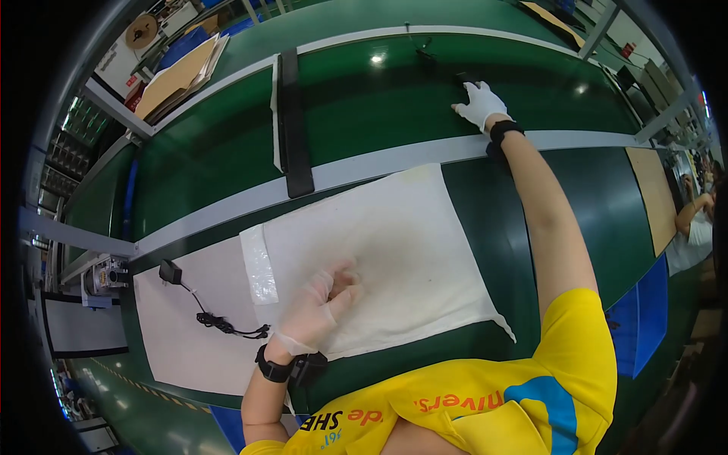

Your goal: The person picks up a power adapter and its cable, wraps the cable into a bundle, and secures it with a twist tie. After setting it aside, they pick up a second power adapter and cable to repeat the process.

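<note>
My left hand (317,305), in a thin translucent glove, hovers over or rests on a white cloth (409,250) on the bench. Its fingers curl in toward the thumb, and nothing shows in them. My right arm is stretched far forward over the green conveyor belt (379,106). There my right hand (483,106), in a white glove, has its fingers spread, with the fingertips at a small black object (465,78); whether they touch it I cannot tell. A black power adapter (171,271) with a bundled cord (216,322) lies on a pale sheet (178,341), left of the cloth.
A clear plastic strip (260,273) lies along the cloth's left edge. A black bar (294,125) crosses the belt and its grey rail (394,161). Another black corded item (425,53) lies farther back. Cardboard sheets (178,80) stand far left; a blue bin (641,322) is at the right.
</note>
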